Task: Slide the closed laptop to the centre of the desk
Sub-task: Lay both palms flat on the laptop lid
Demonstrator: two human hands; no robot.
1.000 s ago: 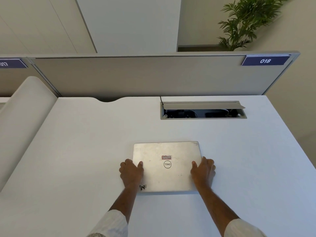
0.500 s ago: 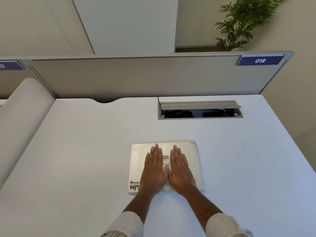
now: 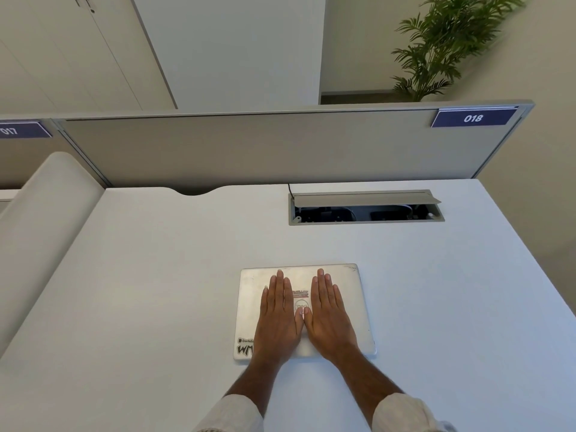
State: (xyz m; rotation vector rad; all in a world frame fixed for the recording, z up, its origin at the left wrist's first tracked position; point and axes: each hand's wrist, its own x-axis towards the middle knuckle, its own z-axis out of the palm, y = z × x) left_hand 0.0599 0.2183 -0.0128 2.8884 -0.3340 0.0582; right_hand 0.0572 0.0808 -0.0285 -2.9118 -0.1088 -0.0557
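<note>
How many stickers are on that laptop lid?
2 at least: a red-and-black sticker near the laptop lid's middle, above the logo, and a black-lettered sticker at its near left corner, partly under the left hand. The hands may hide more.

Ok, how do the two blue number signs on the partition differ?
The 018 sign sits at the right end of the grey partition and shows whole; the 017 sign sits on the neighbouring panel at far left and is cut off by the picture's edge. Both are dark blue with white digits, mounted along the top edge.
</note>
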